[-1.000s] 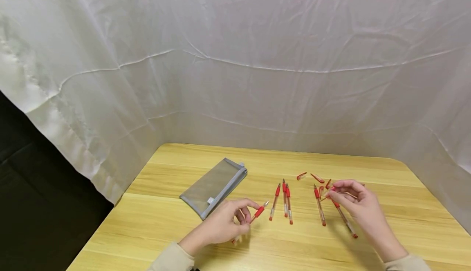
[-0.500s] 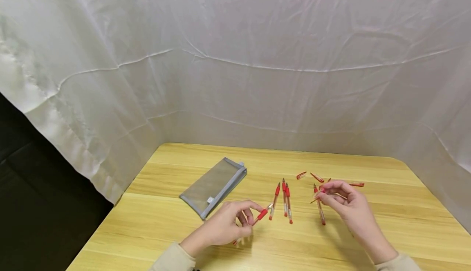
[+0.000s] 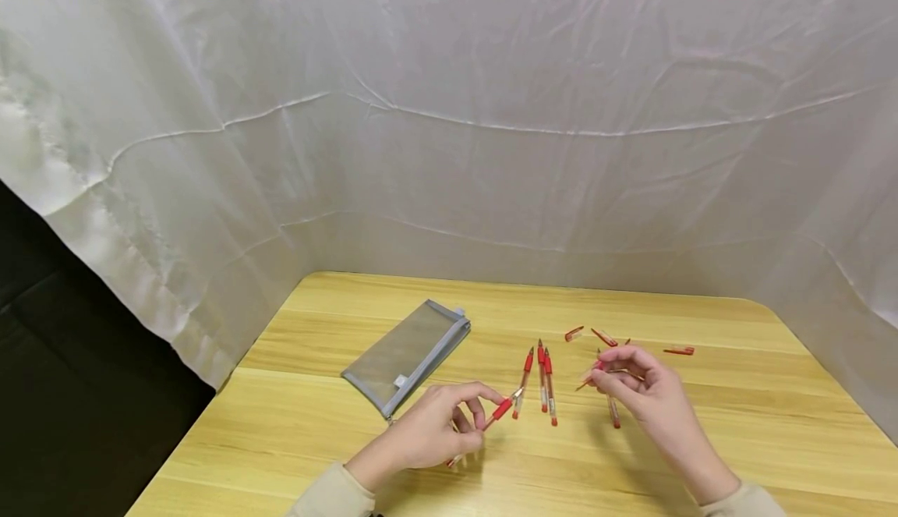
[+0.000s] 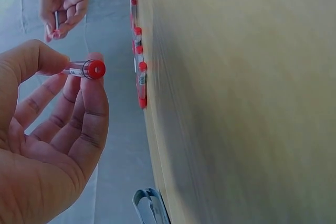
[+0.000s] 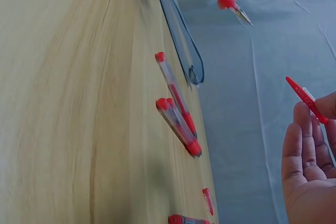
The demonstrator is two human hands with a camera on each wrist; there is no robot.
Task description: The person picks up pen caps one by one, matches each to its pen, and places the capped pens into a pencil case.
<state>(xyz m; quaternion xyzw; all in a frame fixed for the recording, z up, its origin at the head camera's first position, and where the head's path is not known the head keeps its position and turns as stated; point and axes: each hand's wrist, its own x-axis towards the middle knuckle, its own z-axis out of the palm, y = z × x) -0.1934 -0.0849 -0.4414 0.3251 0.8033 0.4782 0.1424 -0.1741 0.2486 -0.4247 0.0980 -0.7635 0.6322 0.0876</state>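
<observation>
My left hand (image 3: 438, 427) pinches an uncapped red gel pen (image 3: 502, 408) between thumb and fingertips, its metal tip pointing up and to the right. The left wrist view shows the pen's red end plug (image 4: 96, 70) facing the camera. My right hand (image 3: 648, 396) holds a red pen cap (image 5: 304, 95) between thumb and fingers, raised over the table and apart from the pen. Between the hands lie several uncapped red pens (image 3: 551, 392), tips pointing away. Another pen (image 3: 614, 410) is partly hidden by my right hand.
A grey mesh zip pouch (image 3: 403, 357) lies at the left of the wooden table (image 3: 295, 423). Loose red caps sit at the back right, including one cap (image 3: 574, 334) behind the pens and another cap (image 3: 678, 351) beyond my right hand. A pale curtain (image 3: 491, 174) surrounds the table.
My right hand has moved left with the cap, toward the pen in my left hand, and now covers a pen seen earlier. My left hand has shifted slightly right.
</observation>
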